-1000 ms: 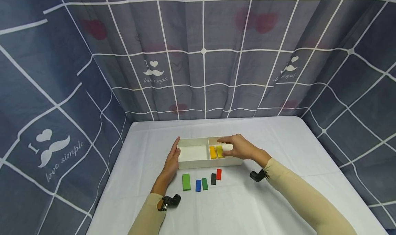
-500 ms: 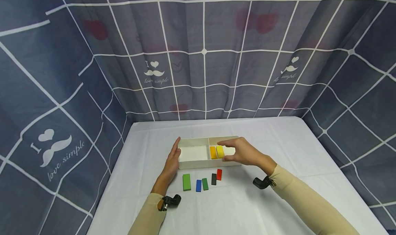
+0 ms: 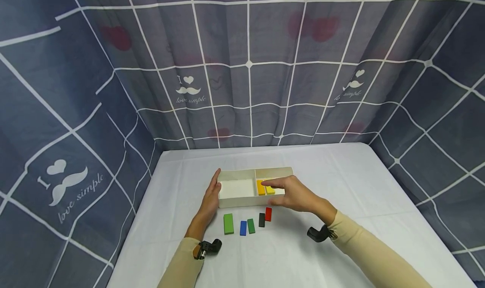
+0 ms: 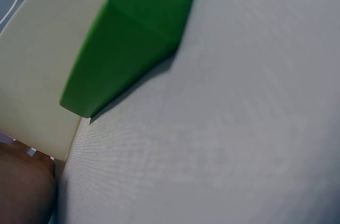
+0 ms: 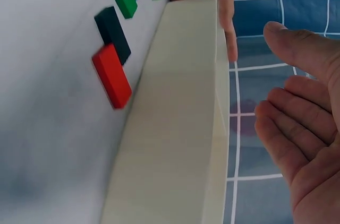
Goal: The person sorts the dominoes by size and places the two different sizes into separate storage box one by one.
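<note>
A cream box with a divider stands on the white table. Its right compartment holds an orange block and a yellow block, the yellow one partly hidden by fingers. Against the box's left end rests my left hand, its fingers fairly straight. My right hand hovers over the front right of the box, thumb and fingers apart. In the right wrist view nothing lies between that hand's thumb and fingers.
Before the box lie a light green block, a blue block, a dark green block, a black block and a red block. A dark gridded curtain surrounds the white-covered table.
My right hand has let go of the yellow block in the right compartment, moved back off it, then come toward the box's front wall. My left hand stays at the left end.
</note>
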A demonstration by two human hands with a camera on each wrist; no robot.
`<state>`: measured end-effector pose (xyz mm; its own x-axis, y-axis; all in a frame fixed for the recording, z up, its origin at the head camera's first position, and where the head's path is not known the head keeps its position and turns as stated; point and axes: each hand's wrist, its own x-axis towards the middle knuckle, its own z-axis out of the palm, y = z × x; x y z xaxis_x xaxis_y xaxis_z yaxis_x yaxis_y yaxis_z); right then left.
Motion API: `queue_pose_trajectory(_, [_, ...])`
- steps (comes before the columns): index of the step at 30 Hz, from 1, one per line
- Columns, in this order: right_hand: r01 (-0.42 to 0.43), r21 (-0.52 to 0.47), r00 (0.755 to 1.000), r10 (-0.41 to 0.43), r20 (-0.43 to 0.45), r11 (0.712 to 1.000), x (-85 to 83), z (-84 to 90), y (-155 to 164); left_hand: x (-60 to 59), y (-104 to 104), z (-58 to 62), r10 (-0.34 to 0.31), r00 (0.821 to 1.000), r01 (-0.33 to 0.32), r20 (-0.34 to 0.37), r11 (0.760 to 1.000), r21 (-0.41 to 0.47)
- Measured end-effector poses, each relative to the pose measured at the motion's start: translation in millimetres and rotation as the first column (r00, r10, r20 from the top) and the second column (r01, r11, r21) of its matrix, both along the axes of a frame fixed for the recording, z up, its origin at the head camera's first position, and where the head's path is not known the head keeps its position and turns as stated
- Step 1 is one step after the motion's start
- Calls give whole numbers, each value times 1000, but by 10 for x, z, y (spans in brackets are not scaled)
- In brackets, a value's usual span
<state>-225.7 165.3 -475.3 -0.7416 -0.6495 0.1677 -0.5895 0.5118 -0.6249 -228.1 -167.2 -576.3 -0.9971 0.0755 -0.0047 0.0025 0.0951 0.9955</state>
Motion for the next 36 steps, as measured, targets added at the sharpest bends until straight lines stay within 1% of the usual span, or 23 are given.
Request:
queue_pose_trajectory(6, [-18, -19, 1000, 17, -9, 1000, 75, -56, -76, 4, 6, 2, 0, 1000, 0, 1, 1000, 0])
queue_pose_trajectory(13, [-64, -75, 998, 62, -23, 995, 124, -157, -160, 5, 8, 6, 2, 1000, -2, -1, 1000, -2])
queue_pose_trajectory(18, [-81, -75, 996, 78, -41, 994, 169, -252, -224, 8, 9, 8, 3, 1000, -3, -3, 1000, 2])
queue_pose_trajectory(28, [-102, -73, 994, 104, 29, 992, 250, -418, -382, 13, 4, -27, 2, 1000, -2, 12, 1000, -3])
queue_pose_trajectory(34, [-131, -85, 991, 130, -15, 988, 279, -495, -471, 16, 5, -16, 1, 1000, -1, 10, 1000, 0])
queue_pose_trajectory(36, [-134, -93, 991, 133, -17, 987, 280, -534, -499, 19, 7, -10, 0, 1000, 0, 10, 1000, 2])
